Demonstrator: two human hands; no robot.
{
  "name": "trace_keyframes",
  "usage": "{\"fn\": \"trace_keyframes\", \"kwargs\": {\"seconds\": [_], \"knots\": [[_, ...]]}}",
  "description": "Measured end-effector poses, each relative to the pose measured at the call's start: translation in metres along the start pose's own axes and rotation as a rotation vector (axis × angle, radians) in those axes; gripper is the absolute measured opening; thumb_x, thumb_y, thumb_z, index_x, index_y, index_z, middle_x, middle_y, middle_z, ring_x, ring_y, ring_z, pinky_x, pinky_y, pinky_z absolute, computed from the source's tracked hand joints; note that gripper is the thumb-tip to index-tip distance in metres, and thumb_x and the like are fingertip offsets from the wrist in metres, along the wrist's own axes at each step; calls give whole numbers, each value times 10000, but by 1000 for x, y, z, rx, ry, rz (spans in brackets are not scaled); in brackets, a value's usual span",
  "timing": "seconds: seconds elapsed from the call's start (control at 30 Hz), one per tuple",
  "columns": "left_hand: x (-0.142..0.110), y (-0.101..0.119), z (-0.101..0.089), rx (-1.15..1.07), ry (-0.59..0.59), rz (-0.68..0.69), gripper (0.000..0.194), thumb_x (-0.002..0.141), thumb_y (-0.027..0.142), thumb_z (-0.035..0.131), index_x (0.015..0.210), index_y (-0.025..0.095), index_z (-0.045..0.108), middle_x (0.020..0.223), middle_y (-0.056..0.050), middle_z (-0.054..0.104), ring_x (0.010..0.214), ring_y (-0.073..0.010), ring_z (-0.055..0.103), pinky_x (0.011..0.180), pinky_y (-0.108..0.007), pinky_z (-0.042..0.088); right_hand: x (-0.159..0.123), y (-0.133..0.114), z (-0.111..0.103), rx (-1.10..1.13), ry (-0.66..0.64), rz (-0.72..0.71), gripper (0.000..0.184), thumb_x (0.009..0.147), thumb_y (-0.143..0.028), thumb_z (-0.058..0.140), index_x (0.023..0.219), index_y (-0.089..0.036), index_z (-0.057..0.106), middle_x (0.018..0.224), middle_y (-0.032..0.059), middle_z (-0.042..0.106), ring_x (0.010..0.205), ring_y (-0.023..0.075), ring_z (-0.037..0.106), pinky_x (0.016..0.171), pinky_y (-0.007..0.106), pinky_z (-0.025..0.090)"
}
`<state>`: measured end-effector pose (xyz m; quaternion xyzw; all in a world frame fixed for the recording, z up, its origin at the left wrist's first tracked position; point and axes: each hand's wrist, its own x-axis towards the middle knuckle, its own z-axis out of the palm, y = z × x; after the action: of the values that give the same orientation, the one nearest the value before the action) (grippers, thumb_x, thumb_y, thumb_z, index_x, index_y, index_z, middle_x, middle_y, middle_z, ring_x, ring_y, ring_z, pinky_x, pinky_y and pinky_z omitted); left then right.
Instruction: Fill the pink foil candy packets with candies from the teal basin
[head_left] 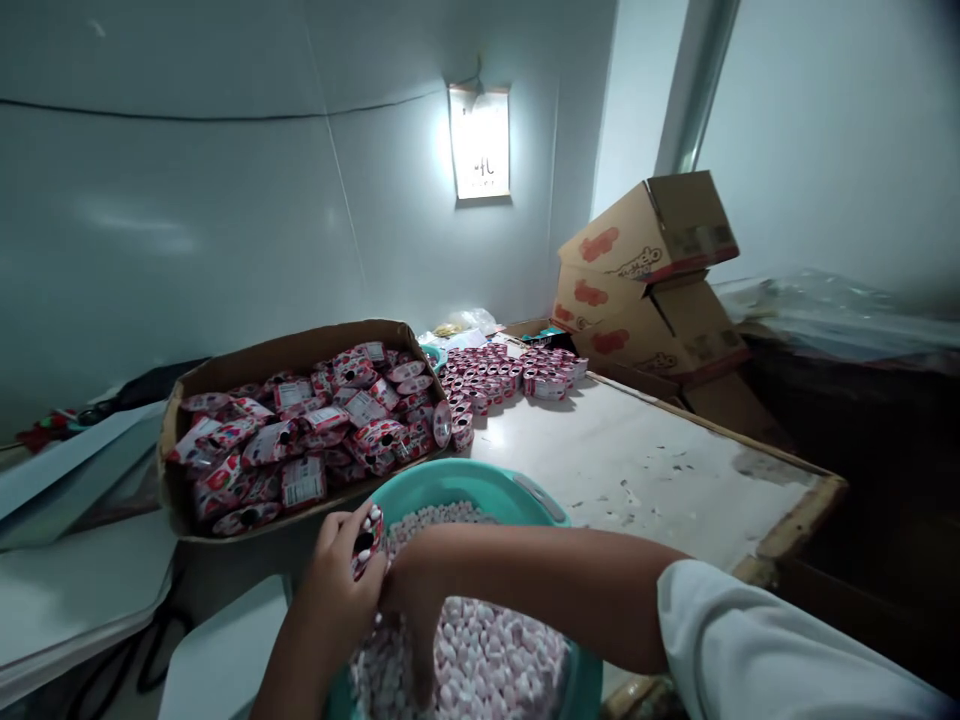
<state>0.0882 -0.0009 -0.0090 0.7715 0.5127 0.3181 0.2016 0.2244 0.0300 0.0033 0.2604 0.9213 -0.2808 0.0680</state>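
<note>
My left hand [337,578] is closed around a small red-and-white printed packet [367,541], held upright over the left rim of a teal basin [465,474]. White candies show at the packet's dark opening. The basin is filled with small white and pale pink candies [499,650]. My right hand [415,612] reaches across and points down into these candies, close beside my left hand. One digit shows, stretched downward; the other fingers are hidden, so I cannot make out whether they grip anything.
A cardboard box [180,430] full of printed packets [304,480] stands behind the basin, left. Rows of similar packets [487,375] sit on the white table [600,460]. Cartons [652,300] are stacked at the right. White sheets [82,590] lie left; a lamp [480,140] glows on the wall.
</note>
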Motion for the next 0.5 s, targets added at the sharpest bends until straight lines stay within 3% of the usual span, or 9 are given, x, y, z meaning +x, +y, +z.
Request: {"fn": "trace_keyframes", "kwargs": {"seconds": [0.1,0.17,0.37,0.5], "knots": [[-1,0,0,-1,23,15,435,820,329,502,1222,191,597,1195,-94,564,1144,-260,613,978,-391,520,-18,4,-4,-31,-237,62,596,489,-461,913,1016,-223,767,979,0,758,1036,267,681,862,295,548],[-4,4,-2,-10,79,23,364,811,309,518,1152,213,604,1172,-74,572,1131,-249,606,989,-390,504,-32,5,-8,-52,-225,121,642,518,-507,893,1072,-219,745,1075,20,738,989,265,685,786,296,544],[-9,21,-7,-39,211,0,142,795,242,541,932,218,566,1028,-31,568,964,-197,597,893,-341,504,-52,-9,-18,-72,-151,146,708,675,-618,786,1231,-195,670,1057,55,722,863,234,664,671,289,474],[-9,22,-7,-50,246,-42,288,782,215,572,1070,208,558,1104,-51,592,1036,-207,595,945,-357,493,-56,-19,-21,-82,-128,116,706,744,-581,754,1318,-194,615,1158,79,705,933,241,657,703,286,460]]}}
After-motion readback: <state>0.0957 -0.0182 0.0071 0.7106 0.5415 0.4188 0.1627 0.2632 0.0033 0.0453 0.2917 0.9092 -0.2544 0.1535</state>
